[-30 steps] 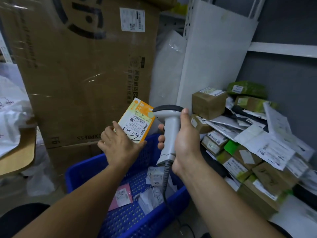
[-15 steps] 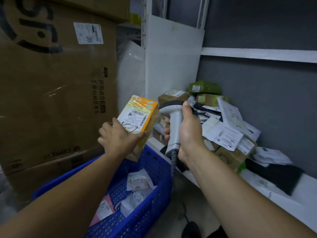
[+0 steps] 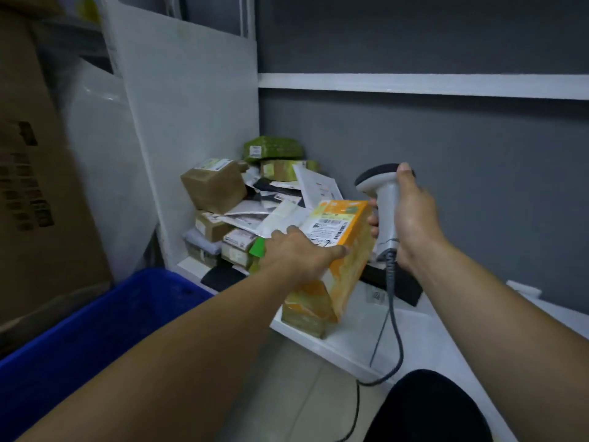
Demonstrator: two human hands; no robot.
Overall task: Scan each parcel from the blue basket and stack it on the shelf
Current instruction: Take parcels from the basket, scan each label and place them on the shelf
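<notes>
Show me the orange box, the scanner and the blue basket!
orange box [image 3: 350, 269], head view, on its taped side.
scanner [image 3: 387, 204], head view, on its pale handle.
blue basket [image 3: 95, 333], head view, on its wall.

Left arm stretches from lower left to centre, left grip [image 3: 299, 253] clasping the orange parcel [image 3: 352, 256]. Right arm enters from lower right, right grip [image 3: 412, 218] curled round the scanner [image 3: 384, 193], thumb on top.

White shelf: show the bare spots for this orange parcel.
Bare board: the white shelf right of the orange taped parcel, in front of the black flat package, and on rightward. Crowded: the left corner against the white side panel, heaped with cardboard boxes.
</notes>
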